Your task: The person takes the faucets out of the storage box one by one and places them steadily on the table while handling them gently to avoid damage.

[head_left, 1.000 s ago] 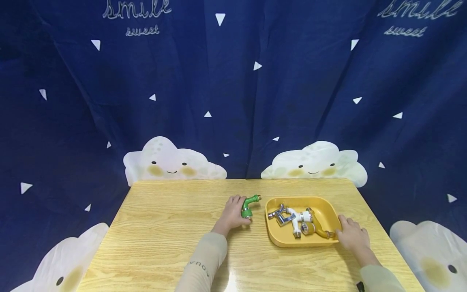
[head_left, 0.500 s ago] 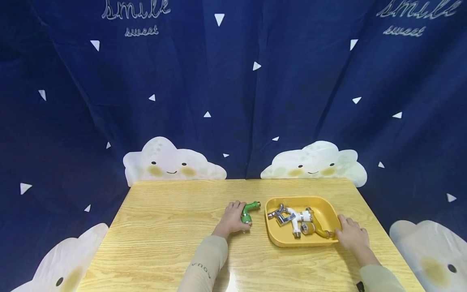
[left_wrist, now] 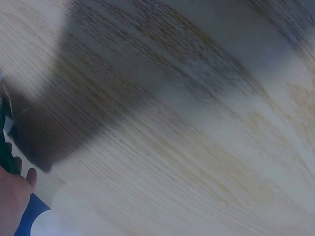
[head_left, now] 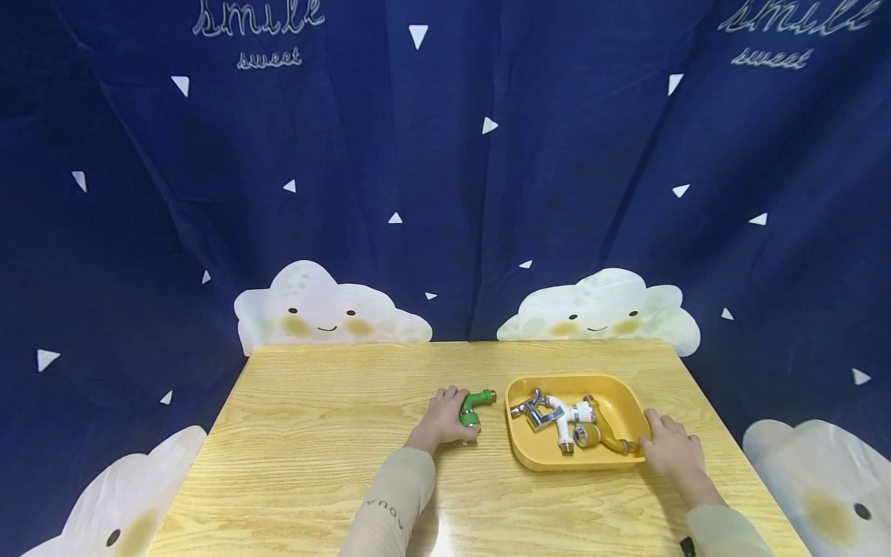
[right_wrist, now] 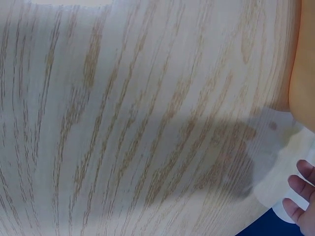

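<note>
In the head view my left hand (head_left: 443, 416) grips a green tap (head_left: 471, 408) left of the tray. The tap's threaded end points right, and its knob is partly covered by my fingers. It is at or just above the tabletop; I cannot tell which. Only a sliver of the tap shows at the left wrist view's edge. At the right wall of the yellow tray (head_left: 550, 463), my right hand (head_left: 674, 449) holds the rim. Inside the tray lie a chrome tap (head_left: 543, 416), a white tap (head_left: 565, 422) and a yellow tap (head_left: 607, 435).
The wooden table (head_left: 313, 433) spreads under both hands. Behind it hangs a dark blue curtain (head_left: 445, 193) with clouds and white triangles, close to the table's far edge.
My left hand has lowered the green tap and drawn it slightly nearer. The tap has turned a little in my grip. My right hand and the tray have stayed in place.
</note>
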`<state>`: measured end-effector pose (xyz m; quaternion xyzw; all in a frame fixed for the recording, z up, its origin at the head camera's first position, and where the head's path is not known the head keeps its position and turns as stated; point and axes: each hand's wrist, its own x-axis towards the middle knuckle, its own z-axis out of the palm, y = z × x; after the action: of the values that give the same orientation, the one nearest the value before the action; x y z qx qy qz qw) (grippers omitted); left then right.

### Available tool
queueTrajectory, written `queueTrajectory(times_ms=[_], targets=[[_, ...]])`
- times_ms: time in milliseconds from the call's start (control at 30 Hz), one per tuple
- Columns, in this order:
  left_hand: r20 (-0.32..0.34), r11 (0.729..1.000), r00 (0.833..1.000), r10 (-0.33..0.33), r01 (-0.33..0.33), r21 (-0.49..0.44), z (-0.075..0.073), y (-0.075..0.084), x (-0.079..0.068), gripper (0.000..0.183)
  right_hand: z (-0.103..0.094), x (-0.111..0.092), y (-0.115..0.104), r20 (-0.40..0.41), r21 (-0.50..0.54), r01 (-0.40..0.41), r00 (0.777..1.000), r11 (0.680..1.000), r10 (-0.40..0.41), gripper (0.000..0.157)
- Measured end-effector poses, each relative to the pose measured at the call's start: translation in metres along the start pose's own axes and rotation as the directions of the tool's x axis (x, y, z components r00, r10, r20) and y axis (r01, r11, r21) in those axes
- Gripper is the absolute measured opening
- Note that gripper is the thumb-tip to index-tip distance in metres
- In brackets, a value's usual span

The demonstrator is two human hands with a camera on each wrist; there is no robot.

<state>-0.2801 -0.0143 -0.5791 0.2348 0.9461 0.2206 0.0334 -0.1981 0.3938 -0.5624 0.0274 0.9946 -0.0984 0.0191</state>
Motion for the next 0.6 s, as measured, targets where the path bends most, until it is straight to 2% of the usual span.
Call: queueTrajectory(times_ms=[267, 600], targets=[[0.070, 0.999, 0.996, -0.046, 0.044, 0.027, -0.0039, 0.0036, 0.0027, 0.080, -0.0011, -0.0001, 0.0002, 0.006, 0.003, 0.001, 1.000, 1.000, -0.001, 0.049], [0.109, 0.993, 0.992, -0.062, 0.050, 0.103, -0.0072, 0.0039, 0.0019, 0.079, 0.0002, 0.0001, 0.0008, 0.003, 0.006, 0.000, 1.000, 1.000, 0.000, 0.049]])
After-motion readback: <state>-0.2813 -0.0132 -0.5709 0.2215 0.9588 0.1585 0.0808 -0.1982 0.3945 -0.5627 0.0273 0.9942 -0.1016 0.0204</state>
